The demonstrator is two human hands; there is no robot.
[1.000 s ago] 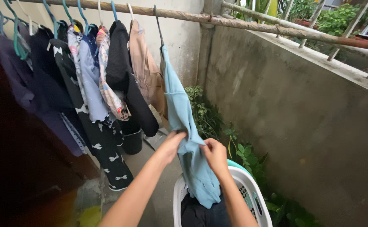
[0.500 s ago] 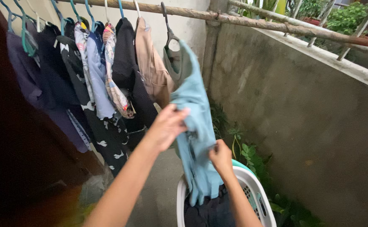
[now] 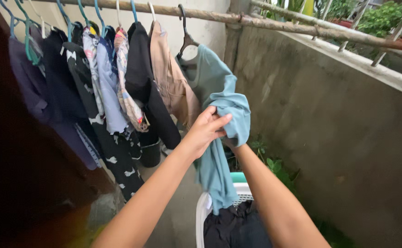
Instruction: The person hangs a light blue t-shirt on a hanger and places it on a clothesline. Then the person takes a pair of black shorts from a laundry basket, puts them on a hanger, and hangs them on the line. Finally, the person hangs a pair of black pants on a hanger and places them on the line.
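A light blue shirt (image 3: pixel 214 82) hangs on a dark hanger (image 3: pixel 185 34) from a rusty pole (image 3: pixel 219 17). My left hand (image 3: pixel 208 128) grips a bunched fold of the shirt at chest height. My right hand (image 3: pixel 230 143) is tucked under the bunched cloth, mostly hidden by it, with only the wrist and forearm showing. The shirt's lower part drapes down over a white laundry basket (image 3: pixel 203 209).
Several garments hang on teal hangers to the left: a tan top (image 3: pixel 171 82), a black one (image 3: pixel 141 73), patterned ones (image 3: pixel 118 82). Dark clothes (image 3: pixel 230 225) fill the basket. A concrete wall (image 3: pixel 339 119) runs along the right, with plants (image 3: pixel 274 167) at its foot and a black bucket (image 3: pixel 150 151) behind.
Both hands have risen from waist height to chest height, gathering the blue shirt's lower part upward. The right hand went from pinching the hem to being under the cloth.
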